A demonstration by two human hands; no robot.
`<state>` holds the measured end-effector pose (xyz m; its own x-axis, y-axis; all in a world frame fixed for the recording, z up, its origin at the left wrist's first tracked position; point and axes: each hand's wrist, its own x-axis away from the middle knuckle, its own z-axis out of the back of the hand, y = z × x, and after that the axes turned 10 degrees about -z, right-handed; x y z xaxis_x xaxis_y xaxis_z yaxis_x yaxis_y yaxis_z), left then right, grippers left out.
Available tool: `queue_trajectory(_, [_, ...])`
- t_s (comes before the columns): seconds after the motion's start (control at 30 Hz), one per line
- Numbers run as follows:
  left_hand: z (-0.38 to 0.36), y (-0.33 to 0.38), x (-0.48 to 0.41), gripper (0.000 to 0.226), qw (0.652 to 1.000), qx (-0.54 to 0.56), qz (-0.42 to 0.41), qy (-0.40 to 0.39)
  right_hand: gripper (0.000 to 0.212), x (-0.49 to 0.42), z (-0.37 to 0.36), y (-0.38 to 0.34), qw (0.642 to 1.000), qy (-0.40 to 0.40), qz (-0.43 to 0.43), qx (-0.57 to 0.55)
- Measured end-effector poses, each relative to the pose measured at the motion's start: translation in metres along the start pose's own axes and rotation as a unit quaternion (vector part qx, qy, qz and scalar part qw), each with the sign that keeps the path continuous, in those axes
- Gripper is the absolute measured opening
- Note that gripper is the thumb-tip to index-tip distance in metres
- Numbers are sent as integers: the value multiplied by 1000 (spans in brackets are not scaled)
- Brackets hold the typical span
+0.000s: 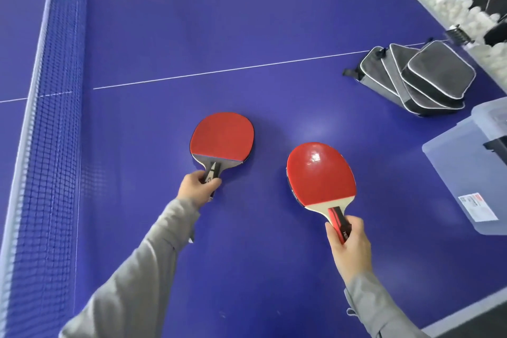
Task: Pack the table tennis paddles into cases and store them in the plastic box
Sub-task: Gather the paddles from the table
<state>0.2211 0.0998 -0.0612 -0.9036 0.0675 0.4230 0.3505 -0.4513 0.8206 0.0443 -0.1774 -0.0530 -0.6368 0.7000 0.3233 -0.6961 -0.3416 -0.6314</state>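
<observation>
The left grip (198, 186) curls round the handle of a red paddle (222, 137) low over the blue worktop (247, 35), near the net (52, 118). The right grip (347, 244) holds the handle of a second red paddle (321, 173), red face up. Three grey cases (422, 77) lie overlapped at the far right, just beyond the clear plastic box (461, 173). White balls (439, 0) lie past the worktop's edge.

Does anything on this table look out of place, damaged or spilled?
Nothing looks damaged or spilled. The left hand grips the left paddle and the right hand the right paddle, by the handles. Only the grey cases look untidy: they lie fanned in an overlapping pile near the plastic box.
</observation>
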Motion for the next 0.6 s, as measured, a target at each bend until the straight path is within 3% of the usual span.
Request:
queue_trajectory(0.27, [-101, -26, 135, 35, 983, 80, 78, 144, 25, 34, 20, 21, 997, -53, 5, -53])
queue_trajectory(0.6, [-175, -40, 194, 32, 981, 31, 120, 152, 29, 57, 24, 57, 989, -140, 11, -50])
